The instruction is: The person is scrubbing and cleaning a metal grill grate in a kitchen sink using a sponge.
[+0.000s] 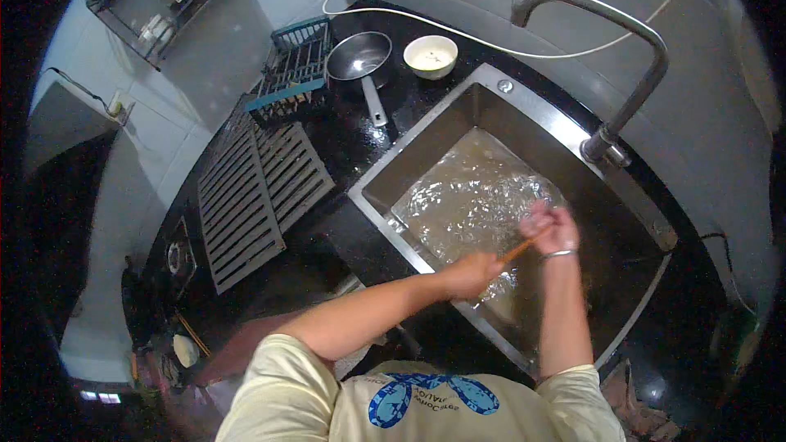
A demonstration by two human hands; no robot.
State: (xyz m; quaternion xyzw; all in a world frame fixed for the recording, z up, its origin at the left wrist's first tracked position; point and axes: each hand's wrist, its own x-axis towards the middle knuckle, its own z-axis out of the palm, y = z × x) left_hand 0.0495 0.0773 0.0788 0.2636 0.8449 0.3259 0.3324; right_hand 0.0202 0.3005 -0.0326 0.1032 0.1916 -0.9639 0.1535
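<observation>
Murky, rippling water covers the bottom of a stainless steel sink [424,129] in front of me. My left hand [473,274] is closed around a thin orange-brown stick [522,248] above the water. The stick slants up to my right hand [552,230], whose palm and fingers are blurred, so whether they grip its far end is unclear. A metal bangle [560,253] circles my right wrist. Whatever lies under the water is hard to make out.
A curved steel faucet [638,86] rises at the sink's far right edge. Beyond the left rim sit a cream bowl [430,58], a metal saucepan [362,55], a dish rack [288,67] and slotted grey panels [252,209]. A white cable [442,29] runs along the wall.
</observation>
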